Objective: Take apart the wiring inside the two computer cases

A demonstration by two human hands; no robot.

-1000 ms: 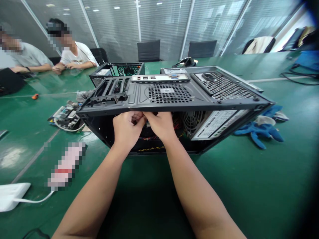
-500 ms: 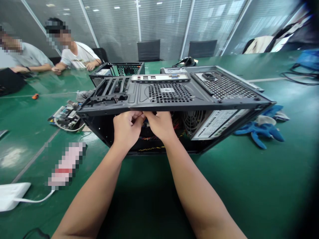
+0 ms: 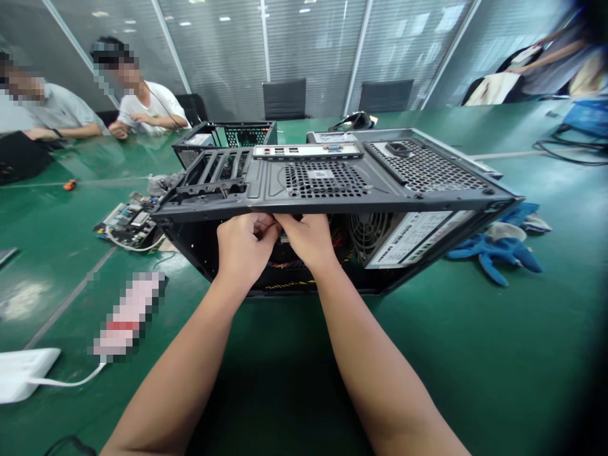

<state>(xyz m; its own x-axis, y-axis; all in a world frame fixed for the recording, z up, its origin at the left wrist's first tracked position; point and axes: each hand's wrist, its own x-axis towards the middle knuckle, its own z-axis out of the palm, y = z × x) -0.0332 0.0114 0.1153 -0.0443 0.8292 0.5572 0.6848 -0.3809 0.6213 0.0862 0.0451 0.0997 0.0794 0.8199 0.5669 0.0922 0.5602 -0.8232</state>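
A black computer case (image 3: 266, 190) stands on the green table with its rear panel facing up and its open side towards me. My left hand (image 3: 247, 247) reaches in under the panel's near edge, fingers curled and pinched together. Close beside it, my right hand (image 3: 308, 240) is also inside, its thumb near the left fingertips and its other fingers hidden behind the edge. What the fingertips hold is too hidden to make out. To the right of my hands sits the power supply (image 3: 403, 240) with its fan and label. Coloured wires (image 3: 285, 265) run below my hands.
Left of the case lies a circuit board (image 3: 133, 221) with a white cable. A blurred pink device (image 3: 128, 316) is wired to a white block (image 3: 28, 373). Blue gloves (image 3: 498, 250) lie at right. Another open case (image 3: 228, 134) stands behind. Two people sit at far left; another is at far right.
My hands stay in nearly the same place inside the case. The view has shifted slightly. One seated person has raised a hand, and a person's arms have appeared at far right.
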